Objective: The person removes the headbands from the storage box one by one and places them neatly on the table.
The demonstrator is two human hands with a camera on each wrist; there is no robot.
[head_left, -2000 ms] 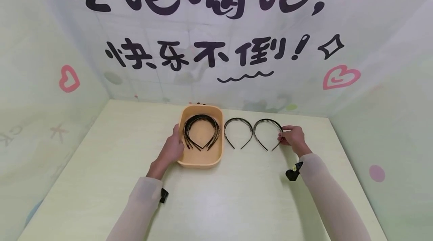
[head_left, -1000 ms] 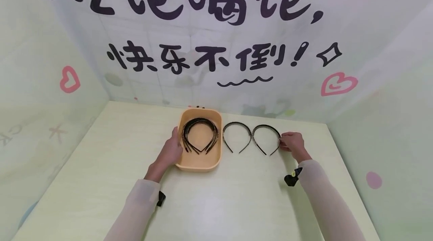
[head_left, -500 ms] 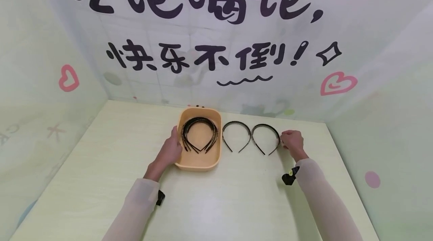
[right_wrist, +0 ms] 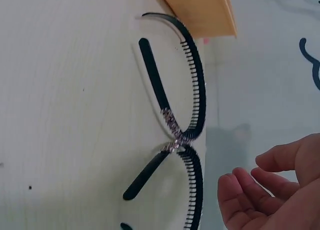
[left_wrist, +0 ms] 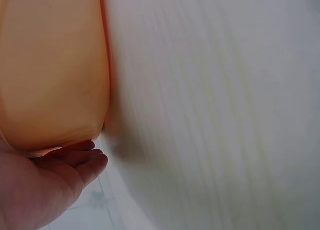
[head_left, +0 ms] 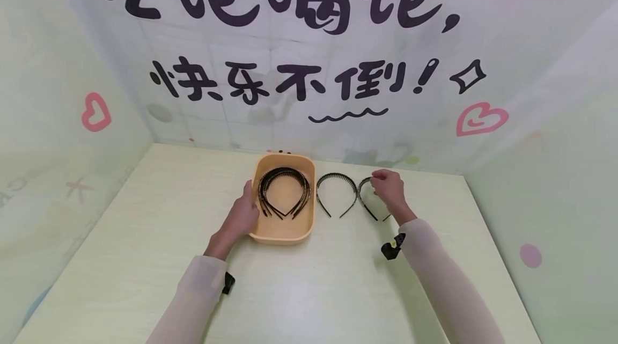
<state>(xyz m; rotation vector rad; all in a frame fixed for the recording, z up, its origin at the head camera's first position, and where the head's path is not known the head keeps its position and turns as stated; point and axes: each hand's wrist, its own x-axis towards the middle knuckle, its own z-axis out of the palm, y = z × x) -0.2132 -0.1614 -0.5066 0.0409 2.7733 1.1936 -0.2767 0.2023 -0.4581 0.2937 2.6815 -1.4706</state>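
My left hand (head_left: 243,217) grips the left side of an orange plastic box (head_left: 285,234). In the left wrist view its fingers (left_wrist: 82,165) lie against the box's outer wall. Several black headbands (head_left: 288,171) lie nested inside the box. Just right of the box, a toothed black headband (head_left: 337,175) lies on the table, side by side with a second headband (head_left: 369,209). My right hand (head_left: 392,192) hovers over that second one and hides part of it in the head view. The right wrist view shows its fingers (right_wrist: 240,200) loosely bent, holding nothing.
The pale wooden table (head_left: 309,290) reaches back to a printed wall (head_left: 270,113) behind the box. Similar side walls stand left and right. A small black device (head_left: 393,246) is worn at the right wrist, another (head_left: 228,283) at the left.
My right hand has released the right headband's outer side and moved left and upward over its top. The left hand has stayed on the box. The headbands have kept their places.
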